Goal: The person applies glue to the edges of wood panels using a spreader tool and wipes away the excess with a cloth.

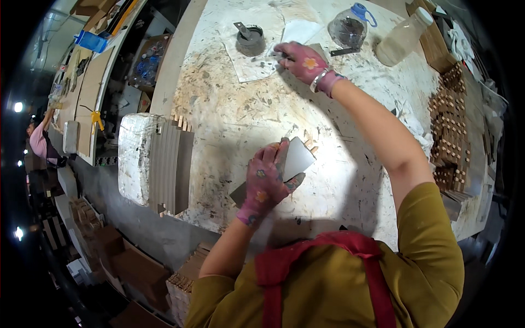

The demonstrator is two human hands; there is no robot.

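My left hand (264, 180), in a pink-purple flowered glove, grips a flat grey board (299, 158) over the middle of the table. The board's light face catches the lamp, and small wooden pegs stick out at its far right end. Farther off, my right hand (303, 61), gloved alike with a bracelet at the wrist, reaches across the table with its fingers drawn together. What they hold, if anything, I cannot make out. To its left stands a small dark pot (251, 44) of grey paste with a flat scraper (243, 30) in it, on white paper (246, 65).
A stack of grey boards (172, 167) with pegs stands by a white block (134, 158) at the table's left edge. A blue-capped jug (348, 30) and a cloudy bottle (402, 39) are at the far right. Pegged brown pieces (451, 126) are piled on the right.
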